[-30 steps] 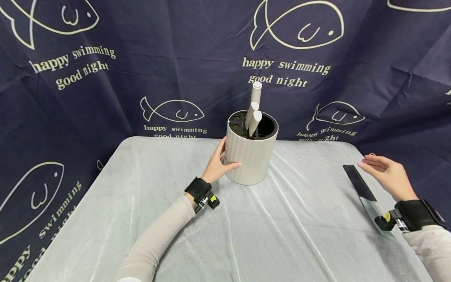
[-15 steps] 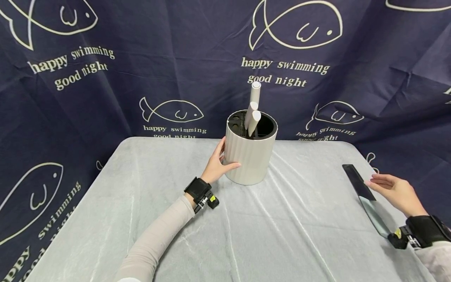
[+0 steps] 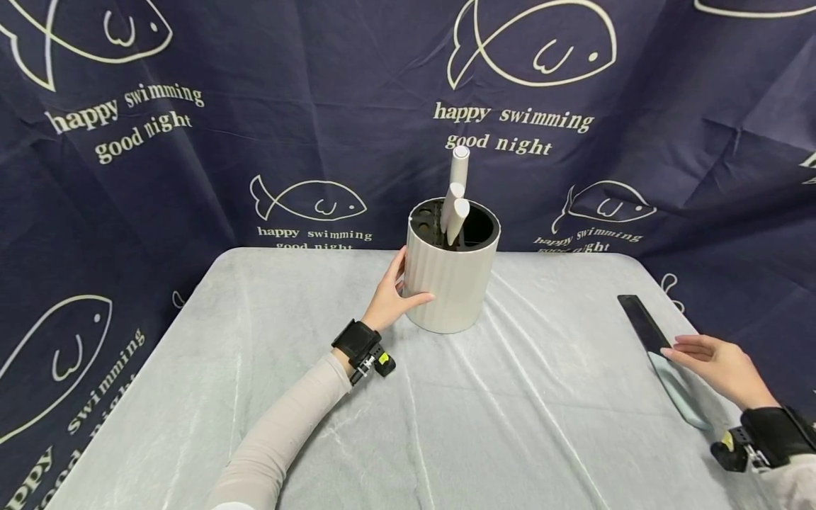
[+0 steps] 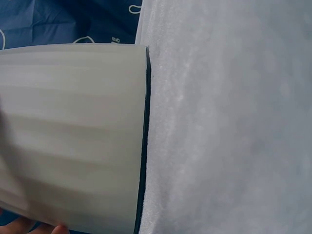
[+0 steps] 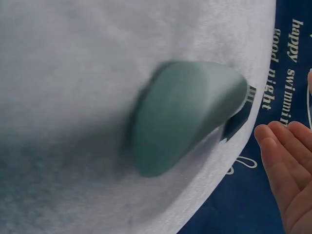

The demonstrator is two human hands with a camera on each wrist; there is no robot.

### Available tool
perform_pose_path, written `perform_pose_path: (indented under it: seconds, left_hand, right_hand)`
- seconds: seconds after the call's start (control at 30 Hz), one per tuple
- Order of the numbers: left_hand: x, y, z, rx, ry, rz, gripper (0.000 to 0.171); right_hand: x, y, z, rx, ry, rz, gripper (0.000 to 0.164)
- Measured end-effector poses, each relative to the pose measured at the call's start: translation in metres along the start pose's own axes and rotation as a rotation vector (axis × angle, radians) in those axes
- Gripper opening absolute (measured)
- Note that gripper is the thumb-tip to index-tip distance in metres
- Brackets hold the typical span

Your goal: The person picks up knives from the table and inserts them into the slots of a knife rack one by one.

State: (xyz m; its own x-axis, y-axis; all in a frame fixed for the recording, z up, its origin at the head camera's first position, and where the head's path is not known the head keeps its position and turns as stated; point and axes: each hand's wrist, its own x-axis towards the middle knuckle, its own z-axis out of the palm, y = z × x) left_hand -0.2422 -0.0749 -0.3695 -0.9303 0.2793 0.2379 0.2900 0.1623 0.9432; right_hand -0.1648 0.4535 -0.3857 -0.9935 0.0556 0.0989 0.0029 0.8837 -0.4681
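A round white ribbed knife block [image 3: 451, 287] with a black slotted top stands toward the back of the table. Several white handles [image 3: 458, 221] stick up out of it. My left hand [image 3: 389, 301] holds the block's left side, thumb across the front and fingers reaching behind. A knife lies on the table at the right, its pale green handle [image 3: 681, 397] toward me and its black blade part [image 3: 642, 322] pointing away. Beside it hovers my right hand [image 3: 723, 367], fingers loosely extended, thumb tip overlapping the knife's edge in the head view. In the right wrist view that hand's fingers [image 5: 292, 151] hold nothing.
A grey-white plush cloth covers the table [image 3: 510, 425]. Its right edge runs close past the knife. Behind hangs a dark blue curtain [image 3: 382, 106] printed with white fish and lettering, right up against the table's back edge.
My right hand has moved down and slightly right, from above the black blade part to alongside the handle. My left hand stays on the knife block, and the knife lies where it was.
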Motion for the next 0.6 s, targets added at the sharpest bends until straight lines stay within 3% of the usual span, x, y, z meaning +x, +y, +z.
perform_pose_path:
  seconds: [0.43,0.6]
  left_hand:
    - [0.0006,-0.0017,-0.0002,-0.01,0.004,0.002,0.098]
    - [0.0002,-0.0015,-0.0002,-0.009,0.005,0.005,0.098]
  right_hand:
    - [-0.0029,0.0051,0.0014,-0.077,-0.097,0.043,0.064]
    - [-0.0041,0.0081,0.0041,-0.104,-0.122,0.019,0.062]
